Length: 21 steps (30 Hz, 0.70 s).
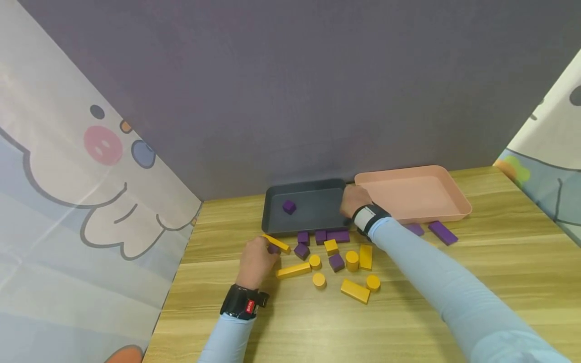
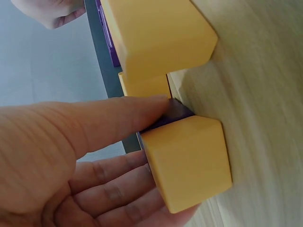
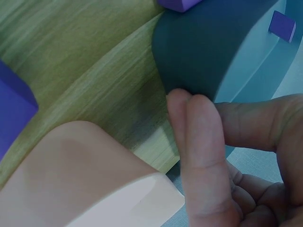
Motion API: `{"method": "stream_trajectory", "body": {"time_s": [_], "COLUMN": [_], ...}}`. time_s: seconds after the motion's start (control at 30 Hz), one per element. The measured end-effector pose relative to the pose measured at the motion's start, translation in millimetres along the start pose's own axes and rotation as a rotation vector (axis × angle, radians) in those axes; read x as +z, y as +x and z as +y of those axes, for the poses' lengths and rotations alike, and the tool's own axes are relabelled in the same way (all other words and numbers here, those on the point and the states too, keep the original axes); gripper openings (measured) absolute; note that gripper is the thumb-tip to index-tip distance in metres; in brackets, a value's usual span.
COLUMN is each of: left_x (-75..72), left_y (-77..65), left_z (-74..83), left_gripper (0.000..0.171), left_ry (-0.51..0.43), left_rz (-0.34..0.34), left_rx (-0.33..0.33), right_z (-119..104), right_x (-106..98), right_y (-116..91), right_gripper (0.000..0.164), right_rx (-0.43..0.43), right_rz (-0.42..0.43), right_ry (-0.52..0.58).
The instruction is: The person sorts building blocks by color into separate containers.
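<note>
My left hand (image 1: 256, 261) is at the left of the scattered blocks, its thumb and fingers around a small purple block (image 1: 274, 248). In the left wrist view the thumb presses on that purple block (image 2: 176, 110), partly hidden behind a yellow block (image 2: 189, 163). A long yellow block (image 1: 278, 244) lies just beyond these fingertips. My right hand (image 1: 355, 200) pinches the right wall of the dark grey tray (image 1: 303, 232) between thumb and fingers, as the right wrist view shows. Inside this tray sits one purple cube (image 1: 289, 206).
A pink tray (image 1: 410, 174) stands just right of the grey one. Several yellow blocks and cylinders (image 1: 319, 280) and purple blocks (image 1: 336, 262) lie in front of the trays. Two purple pieces (image 1: 443, 233) are by the pink tray's front. A grey wall (image 1: 308, 91) rises behind.
</note>
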State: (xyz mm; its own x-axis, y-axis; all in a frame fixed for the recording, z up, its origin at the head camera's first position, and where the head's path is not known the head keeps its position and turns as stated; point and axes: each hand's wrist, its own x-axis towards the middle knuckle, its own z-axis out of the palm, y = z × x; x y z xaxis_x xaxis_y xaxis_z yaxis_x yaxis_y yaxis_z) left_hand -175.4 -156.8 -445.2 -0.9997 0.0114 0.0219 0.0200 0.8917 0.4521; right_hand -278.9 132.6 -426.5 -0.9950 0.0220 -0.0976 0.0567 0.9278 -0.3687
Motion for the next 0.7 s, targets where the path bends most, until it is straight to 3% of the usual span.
{"method": "stream_trajectory", "body": {"time_s": [0.33, 0.6, 0.7], "left_x": [-5.7, -27.7, -35.9], "left_y": [-2.6, -4.4, -1.7], "left_z": [2.4, 13.2, 19.5], "left_gripper": [0.005, 0.006, 0.014], "left_ry": [-0.015, -0.031, -0.042], "left_rz": [0.007, 0.028, 0.056], "left_rx": [0.035, 0.056, 0.077], "right_z": [-0.9, -1.0, -0.7], "right_x": [-0.8, -1.8, -2.8], "right_y": [-0.9, -0.9, -1.5], "right_gripper": [0.008, 0.01, 0.01], "right_rx": [0.001, 0.002, 0.0], "right_rz": [-0.008, -0.016, -0.02], "right_ry": [0.025, 0.035, 0.035]}}
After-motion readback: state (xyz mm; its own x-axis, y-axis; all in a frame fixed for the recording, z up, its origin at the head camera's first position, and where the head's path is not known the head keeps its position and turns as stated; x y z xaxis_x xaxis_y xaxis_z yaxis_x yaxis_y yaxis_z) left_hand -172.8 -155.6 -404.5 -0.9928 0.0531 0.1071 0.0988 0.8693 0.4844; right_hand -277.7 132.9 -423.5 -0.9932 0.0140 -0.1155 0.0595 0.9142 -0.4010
